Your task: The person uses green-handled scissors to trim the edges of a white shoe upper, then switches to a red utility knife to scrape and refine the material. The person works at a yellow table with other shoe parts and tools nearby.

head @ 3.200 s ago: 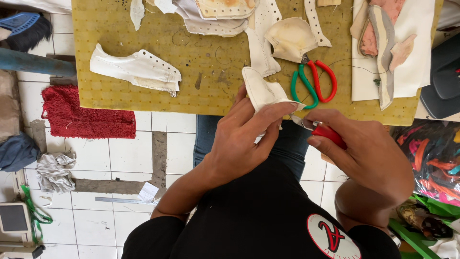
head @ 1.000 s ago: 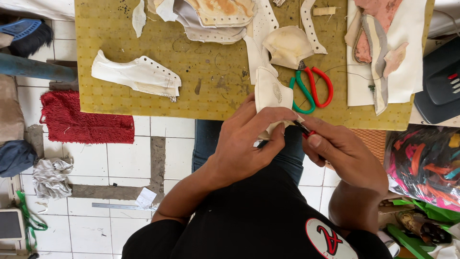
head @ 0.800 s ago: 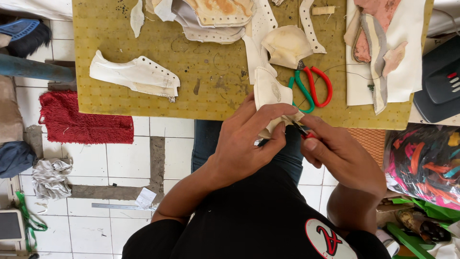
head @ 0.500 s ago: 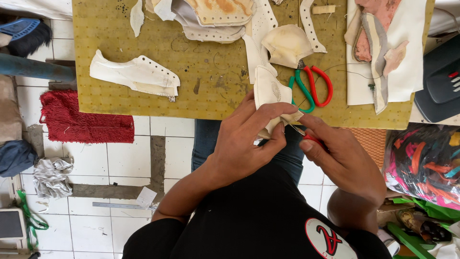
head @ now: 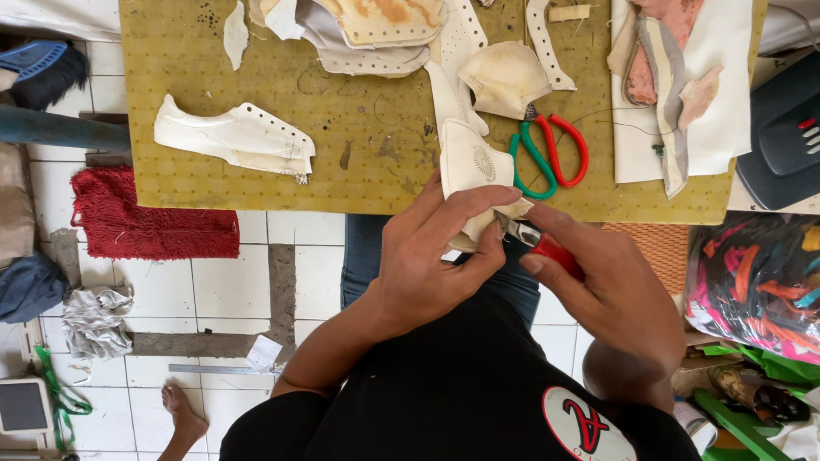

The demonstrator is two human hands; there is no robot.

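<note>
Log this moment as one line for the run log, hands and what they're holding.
left hand: pinching white shoe piece | right hand: gripping red-handled tool at piece edge | scissors: lying on pegboard table

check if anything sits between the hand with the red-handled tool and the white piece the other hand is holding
Nothing visible does. The right hand brings the red-handled tool straight to the lower edge of the white piece, which the left hand pinches there; the scissors lie apart on the board.

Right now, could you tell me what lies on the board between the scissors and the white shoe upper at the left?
In the head view, bare board lies between the scissors and upper.
</note>
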